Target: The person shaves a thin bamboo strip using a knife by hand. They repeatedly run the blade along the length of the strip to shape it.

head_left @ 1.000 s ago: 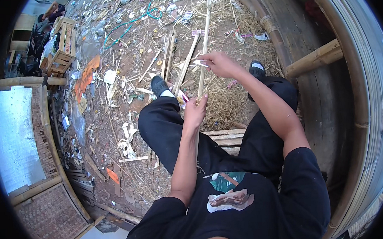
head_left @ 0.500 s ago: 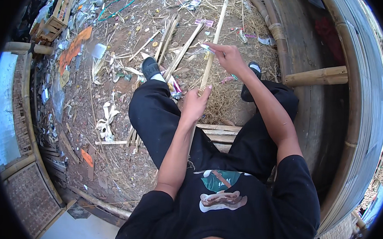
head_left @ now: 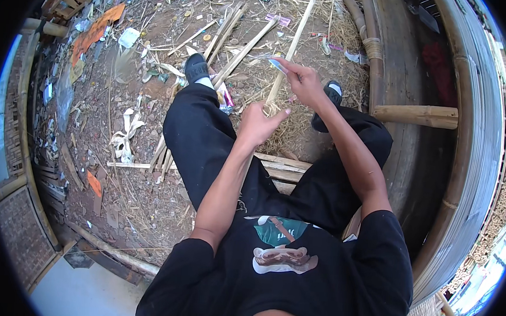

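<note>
A long, pale bamboo strip (head_left: 296, 41) runs from near my lap out between my feet. My left hand (head_left: 258, 125) is closed around its nearer part, thumb stretched to the right. Thin curled shavings (head_left: 273, 108) stick up from the strip beside that thumb. Farther along, my right hand (head_left: 305, 85) grips a knife, whose short, pale blade (head_left: 277, 65) points left across the strip. The fingers cover the knife's handle. Straw-like shavings (head_left: 282, 138) lie heaped on the ground below my hands.
Split bamboo pieces (head_left: 244, 53) lie beyond my left shoe (head_left: 197, 69). Below my hands are wooden slats (head_left: 281, 166). A bamboo-framed wooden platform (head_left: 403, 68) borders my right side, with a crosspiece (head_left: 418, 115). Litter and an orange sheet (head_left: 97, 31) cover ground at left.
The view has shifted a little, so the ground appears higher. The blade has turned and shows more of its flat side. Curled shavings now show by my left thumb.
</note>
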`<action>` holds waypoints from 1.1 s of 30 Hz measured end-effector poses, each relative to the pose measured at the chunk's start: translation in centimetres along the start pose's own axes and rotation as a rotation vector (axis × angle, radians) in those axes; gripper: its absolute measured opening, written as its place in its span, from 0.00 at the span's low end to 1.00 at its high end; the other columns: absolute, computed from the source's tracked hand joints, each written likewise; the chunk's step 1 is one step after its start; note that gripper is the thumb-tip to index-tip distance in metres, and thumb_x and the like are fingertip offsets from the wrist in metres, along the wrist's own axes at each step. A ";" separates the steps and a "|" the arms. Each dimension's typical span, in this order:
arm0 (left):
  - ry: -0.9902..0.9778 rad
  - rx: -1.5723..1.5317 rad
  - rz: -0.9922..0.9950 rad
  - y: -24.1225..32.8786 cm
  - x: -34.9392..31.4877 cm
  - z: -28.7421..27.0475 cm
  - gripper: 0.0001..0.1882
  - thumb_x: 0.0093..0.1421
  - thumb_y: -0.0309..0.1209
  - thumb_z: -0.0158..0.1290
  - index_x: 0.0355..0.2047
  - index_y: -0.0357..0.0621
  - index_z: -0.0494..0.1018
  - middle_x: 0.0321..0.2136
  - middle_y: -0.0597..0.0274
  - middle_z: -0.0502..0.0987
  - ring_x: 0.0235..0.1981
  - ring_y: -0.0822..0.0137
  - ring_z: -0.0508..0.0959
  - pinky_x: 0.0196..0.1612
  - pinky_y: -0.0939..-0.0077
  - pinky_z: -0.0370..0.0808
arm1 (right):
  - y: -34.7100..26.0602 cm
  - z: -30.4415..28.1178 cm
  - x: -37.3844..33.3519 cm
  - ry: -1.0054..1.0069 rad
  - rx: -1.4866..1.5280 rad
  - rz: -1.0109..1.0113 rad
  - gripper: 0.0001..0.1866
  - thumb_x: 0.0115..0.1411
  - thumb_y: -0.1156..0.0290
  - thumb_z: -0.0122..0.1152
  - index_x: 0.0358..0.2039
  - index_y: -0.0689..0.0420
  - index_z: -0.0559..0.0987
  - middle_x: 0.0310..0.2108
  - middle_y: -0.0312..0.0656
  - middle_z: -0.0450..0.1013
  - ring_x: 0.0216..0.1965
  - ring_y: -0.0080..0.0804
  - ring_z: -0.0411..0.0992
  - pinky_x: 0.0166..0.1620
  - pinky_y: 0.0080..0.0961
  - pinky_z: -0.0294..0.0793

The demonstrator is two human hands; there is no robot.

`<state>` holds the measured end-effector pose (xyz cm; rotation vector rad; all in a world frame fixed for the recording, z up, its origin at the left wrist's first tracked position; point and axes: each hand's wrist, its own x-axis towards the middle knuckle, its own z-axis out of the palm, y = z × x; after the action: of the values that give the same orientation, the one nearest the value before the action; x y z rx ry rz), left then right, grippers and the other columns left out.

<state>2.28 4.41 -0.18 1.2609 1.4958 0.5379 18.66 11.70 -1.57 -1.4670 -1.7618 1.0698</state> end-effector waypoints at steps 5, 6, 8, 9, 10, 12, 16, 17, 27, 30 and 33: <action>0.057 0.158 0.033 0.5 0.2 0.6 0.22 0.52 0.42 0.61 0.33 0.30 0.75 0.15 0.51 0.75 0.18 0.61 0.76 0.24 0.66 0.70 | 0.2 -0.9 0.8 0.110 -0.077 -0.128 0.21 0.60 0.78 0.49 0.52 0.44 0.77 0.22 0.47 0.74 0.20 0.22 0.69 0.27 0.23 0.68; 0.059 0.155 0.027 0.5 -0.1 0.8 0.22 0.52 0.42 0.61 0.33 0.30 0.75 0.15 0.51 0.75 0.18 0.61 0.76 0.24 0.66 0.70 | -0.5 -1.0 0.8 0.149 -0.128 -0.080 0.20 0.60 0.78 0.49 0.51 0.44 0.77 0.26 0.49 0.77 0.21 0.27 0.73 0.29 0.25 0.70; 0.123 0.209 0.096 0.7 -0.3 1.4 0.20 0.54 0.38 0.59 0.34 0.28 0.74 0.21 0.39 0.76 0.26 0.46 0.79 0.31 0.57 0.72 | -0.1 -1.5 1.3 0.129 -0.227 -0.098 0.21 0.59 0.78 0.49 0.51 0.45 0.77 0.29 0.50 0.77 0.24 0.33 0.76 0.30 0.27 0.72; 0.125 0.205 0.093 0.7 -0.3 1.6 0.20 0.54 0.38 0.59 0.34 0.28 0.74 0.21 0.39 0.76 0.26 0.46 0.79 0.31 0.57 0.72 | 0.1 -1.6 1.5 0.110 -0.323 -0.119 0.21 0.59 0.79 0.49 0.50 0.45 0.77 0.31 0.52 0.77 0.27 0.39 0.78 0.32 0.29 0.74; 0.114 0.226 0.046 0.8 -0.2 1.8 0.19 0.55 0.37 0.58 0.34 0.28 0.73 0.23 0.37 0.75 0.29 0.42 0.78 0.33 0.55 0.72 | 0.4 -1.4 1.5 0.103 -0.324 -0.118 0.21 0.59 0.79 0.49 0.50 0.45 0.77 0.31 0.52 0.77 0.27 0.39 0.78 0.32 0.29 0.74; 0.105 0.241 -0.007 0.7 -0.3 2.1 0.18 0.56 0.36 0.57 0.34 0.28 0.73 0.25 0.34 0.75 0.32 0.39 0.76 0.35 0.53 0.72 | 1.5 -0.7 1.3 0.151 -0.223 -0.208 0.23 0.54 0.81 0.48 0.48 0.48 0.78 0.31 0.57 0.75 0.32 0.50 0.76 0.36 0.41 0.74; 0.116 0.295 0.036 0.2 -0.3 2.6 0.15 0.58 0.34 0.55 0.31 0.28 0.72 0.23 0.34 0.75 0.30 0.37 0.77 0.33 0.50 0.73 | 2.5 0.1 0.9 0.121 -0.192 -0.246 0.22 0.54 0.81 0.48 0.49 0.50 0.77 0.32 0.58 0.74 0.33 0.50 0.76 0.38 0.42 0.74; 0.122 0.309 0.047 0.1 -0.2 2.6 0.15 0.58 0.34 0.55 0.31 0.28 0.72 0.23 0.34 0.75 0.30 0.37 0.77 0.33 0.50 0.73 | 2.4 0.3 0.7 0.113 -0.187 -0.208 0.21 0.56 0.80 0.49 0.49 0.50 0.77 0.31 0.58 0.74 0.32 0.49 0.77 0.37 0.40 0.74; 0.114 0.289 0.015 -0.1 0.0 2.5 0.16 0.57 0.34 0.56 0.30 0.26 0.72 0.19 0.35 0.73 0.26 0.40 0.76 0.29 0.54 0.71 | 1.4 0.2 -0.6 0.050 -0.105 -0.024 0.19 0.63 0.73 0.50 0.55 0.47 0.73 0.15 0.44 0.61 0.19 0.22 0.59 0.27 0.24 0.65; 0.094 0.246 0.008 0.1 0.1 2.3 0.17 0.57 0.34 0.56 0.28 0.26 0.72 0.18 0.36 0.73 0.24 0.41 0.76 0.27 0.55 0.70 | 1.9 0.0 -0.6 0.004 0.044 0.081 0.19 0.63 0.72 0.49 0.56 0.48 0.73 0.15 0.44 0.61 0.19 0.21 0.59 0.27 0.24 0.66; 0.104 0.218 -0.012 -0.1 -0.1 2.3 0.17 0.58 0.35 0.56 0.28 0.26 0.72 0.18 0.37 0.73 0.24 0.42 0.77 0.28 0.54 0.70 | 0.8 -0.2 -0.8 0.002 -0.125 -0.033 0.20 0.64 0.71 0.49 0.56 0.49 0.71 0.17 0.43 0.65 0.19 0.21 0.61 0.28 0.25 0.67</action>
<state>4.35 3.65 -0.99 1.4086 1.6834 0.4465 19.40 10.98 -2.10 -1.5068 -1.8750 0.9561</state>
